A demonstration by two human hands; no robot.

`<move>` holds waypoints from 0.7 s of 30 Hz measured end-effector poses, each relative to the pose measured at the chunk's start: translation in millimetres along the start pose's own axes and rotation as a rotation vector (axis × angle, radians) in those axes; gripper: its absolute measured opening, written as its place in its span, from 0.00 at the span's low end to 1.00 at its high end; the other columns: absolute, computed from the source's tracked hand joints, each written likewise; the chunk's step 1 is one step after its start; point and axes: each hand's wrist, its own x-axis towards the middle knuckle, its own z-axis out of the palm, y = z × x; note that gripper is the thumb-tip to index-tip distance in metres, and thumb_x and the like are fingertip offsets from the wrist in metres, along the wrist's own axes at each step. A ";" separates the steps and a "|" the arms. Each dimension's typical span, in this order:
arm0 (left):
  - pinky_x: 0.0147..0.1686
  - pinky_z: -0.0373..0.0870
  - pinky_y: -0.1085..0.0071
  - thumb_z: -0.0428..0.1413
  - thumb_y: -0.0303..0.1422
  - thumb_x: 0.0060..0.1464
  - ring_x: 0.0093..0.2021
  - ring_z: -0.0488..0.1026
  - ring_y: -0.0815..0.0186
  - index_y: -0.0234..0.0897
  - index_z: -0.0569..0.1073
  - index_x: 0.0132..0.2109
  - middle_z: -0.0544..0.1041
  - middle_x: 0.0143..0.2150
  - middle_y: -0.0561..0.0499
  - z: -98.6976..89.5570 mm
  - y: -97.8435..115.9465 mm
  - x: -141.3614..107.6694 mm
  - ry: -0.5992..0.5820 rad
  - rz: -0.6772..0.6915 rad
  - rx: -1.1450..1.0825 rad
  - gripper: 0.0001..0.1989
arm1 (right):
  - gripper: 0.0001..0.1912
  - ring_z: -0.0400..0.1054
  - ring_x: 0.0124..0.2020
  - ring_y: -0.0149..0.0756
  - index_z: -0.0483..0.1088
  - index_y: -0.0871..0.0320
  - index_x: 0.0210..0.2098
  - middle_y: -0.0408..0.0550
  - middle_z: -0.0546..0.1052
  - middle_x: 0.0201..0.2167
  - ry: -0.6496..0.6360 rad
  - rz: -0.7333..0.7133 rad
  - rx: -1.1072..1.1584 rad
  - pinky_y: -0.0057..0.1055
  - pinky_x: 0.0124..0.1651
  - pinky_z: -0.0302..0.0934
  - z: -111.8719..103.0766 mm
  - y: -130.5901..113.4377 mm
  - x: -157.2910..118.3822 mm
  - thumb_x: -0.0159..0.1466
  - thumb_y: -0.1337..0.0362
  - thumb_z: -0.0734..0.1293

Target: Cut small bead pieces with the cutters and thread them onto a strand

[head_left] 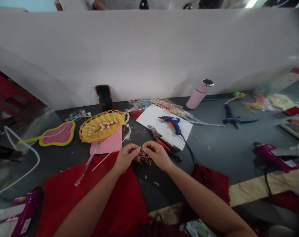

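Above pale bits (146, 160), left hand (127, 155) facing right hand (157, 153), fingers (135, 152) clamped on tiny piece (140, 148)

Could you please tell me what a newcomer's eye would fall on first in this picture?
Probably the bright red cloth spread at the near left, below the left forearm. Next, the yellow oval woven basket of small pale pieces, beyond the left hand. Then the blue pistol-shaped glue gun, lying on white paper beyond the right hand.
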 end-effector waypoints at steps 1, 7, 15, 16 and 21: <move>0.24 0.68 0.77 0.58 0.39 0.49 0.21 0.69 0.74 0.33 0.71 0.34 0.76 0.27 0.52 -0.3 0.0 0.2 -0.001 -0.007 -0.005 0.12 | 0.10 0.64 0.25 0.29 0.68 0.58 0.34 0.41 0.71 0.24 0.006 -0.002 0.000 0.27 0.31 0.60 0.1 0.1 0.0 0.58 0.57 0.67; 0.23 0.68 0.77 0.60 0.40 0.47 0.20 0.69 0.75 0.33 0.73 0.36 0.76 0.27 0.52 -0.8 1.8 -0.9 -0.015 -0.076 -0.081 0.14 | 0.10 0.66 0.28 0.30 0.71 0.58 0.34 0.43 0.74 0.28 0.018 -0.026 -0.036 0.28 0.33 0.60 0.5 3.3 -1.2 0.58 0.58 0.67; 0.21 0.67 0.77 0.61 0.39 0.46 0.18 0.68 0.75 0.32 0.72 0.35 0.75 0.26 0.52 0.5 5.1 -4.3 -0.069 -0.157 -0.156 0.14 | 0.10 0.66 0.31 0.31 0.71 0.57 0.31 0.43 0.73 0.29 0.036 -0.088 -0.044 0.29 0.36 0.60 0.6 4.2 -1.3 0.56 0.57 0.69; 0.21 0.67 0.77 0.61 0.39 0.46 0.18 0.69 0.75 0.32 0.72 0.35 0.75 0.25 0.52 0.2 5.0 -4.5 -0.075 -0.158 -0.160 0.14 | 0.10 0.65 0.30 0.31 0.71 0.57 0.31 0.43 0.73 0.28 0.028 -0.077 -0.045 0.29 0.35 0.60 0.4 4.2 -1.3 0.56 0.57 0.69; 0.20 0.66 0.77 0.61 0.38 0.46 0.17 0.68 0.75 0.32 0.71 0.34 0.74 0.24 0.52 -2.4 3.8 -4.9 -0.099 -0.164 -0.153 0.14 | 0.12 0.63 0.26 0.29 0.72 0.58 0.31 0.42 0.72 0.25 -0.013 -0.034 -0.064 0.27 0.30 0.58 -0.2 2.2 -2.1 0.56 0.55 0.69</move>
